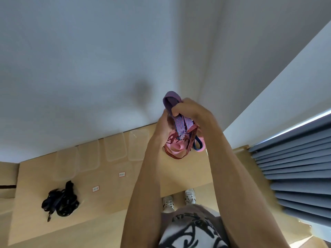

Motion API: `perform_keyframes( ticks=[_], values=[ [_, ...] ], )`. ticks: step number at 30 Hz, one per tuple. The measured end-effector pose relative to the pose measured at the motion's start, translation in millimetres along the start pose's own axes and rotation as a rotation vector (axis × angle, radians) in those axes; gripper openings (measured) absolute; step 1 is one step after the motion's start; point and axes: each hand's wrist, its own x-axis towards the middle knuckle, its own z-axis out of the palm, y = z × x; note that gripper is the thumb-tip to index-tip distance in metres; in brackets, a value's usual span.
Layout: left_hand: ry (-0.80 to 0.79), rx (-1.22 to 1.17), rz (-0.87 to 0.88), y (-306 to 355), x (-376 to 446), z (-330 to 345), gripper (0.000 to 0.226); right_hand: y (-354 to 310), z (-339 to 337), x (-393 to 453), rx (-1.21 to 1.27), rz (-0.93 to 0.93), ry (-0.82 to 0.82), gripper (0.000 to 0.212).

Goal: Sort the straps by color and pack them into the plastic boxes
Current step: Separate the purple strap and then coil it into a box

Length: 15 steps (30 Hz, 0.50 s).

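While both hands, the left hand (163, 125) and right hand (188, 109), gripped the purple strap (171, 101) above the pink pile (179, 146), teasing it free slowly seemed wise, 4 plastic boxes (116, 149) waiting left of them.

Bare table (111, 199) between black straps (60, 201) and clear boxes (114, 149)
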Motion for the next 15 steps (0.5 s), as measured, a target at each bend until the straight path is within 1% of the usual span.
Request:
perform_keyframes(
  ticks=[2,3,4,5,6,7,8,9,10,11,12,15],
  values=[
    [-0.146,-0.211,0.03,3.1,-7.4,-5.9,0.051,-22.5,-7.4,-6.1,0.103,-0.052,0.057,0.028],
    [-0.185,-0.267,0.043,7.1,-11.5,-9.9,0.049,-30.3,-8.6,-8.5,0.205,-0.069,0.075,0.024],
    [-0.187,-0.276,0.057,11.3,-15.1,-15.2,0.044,-36.9,-7.6,-11.5,0.348,-0.079,0.069,0.021],
    [-0.181,-0.212,0.104,11.6,-12.3,-21.9,0.039,-41.5,-5.2,-14.8,0.507,-0.084,0.051,0.017],
    [-0.18,-0.068,0.176,10.3,-8.0,-29.7,0.033,-45.0,-2.0,-17.8,0.657,-0.089,0.032,0.012],
    [-0.21,0.058,0.264,9.4,-5.3,-35.9,0.024,-47.7,0.8,-20.1,0.778,-0.095,0.023,0.008],
    [-0.27,0.136,0.3,7.4,-4.3,-38.4,0.017,-50.3,2.8,-22.3,0.871,-0.104,0.027,0.009],
    [-0.321,0.187,0.288,2.6,-3.6,-38.9,0.019,-52.8,3.9,-24.5,0.947,-0.12,0.033,0.013],
    [-0.338,0.218,0.247,-2.4,-3.8,-38.4,0.028,-56.2,4.2,-26.9,1.005,-0.145,0.043,0.017],
    [-0.32,0.263,0.219,-9.5,-2.7,-36.4,0.035,-60.0,3.5,-29.0,1.046,-0.173,0.051,0.02],
    [-0.276,0.311,0.216,-18.1,-0.9,-33.4,0.035,-63.5,2.2,-30.9,1.072,-0.197,0.06,0.022],
    [-0.08,0.491,0.233,-45.6,5.5,-25.5,0.004,-67.2,-5.1,-34.8,1.091,-0.216,0.108,0.024]
  ],
)
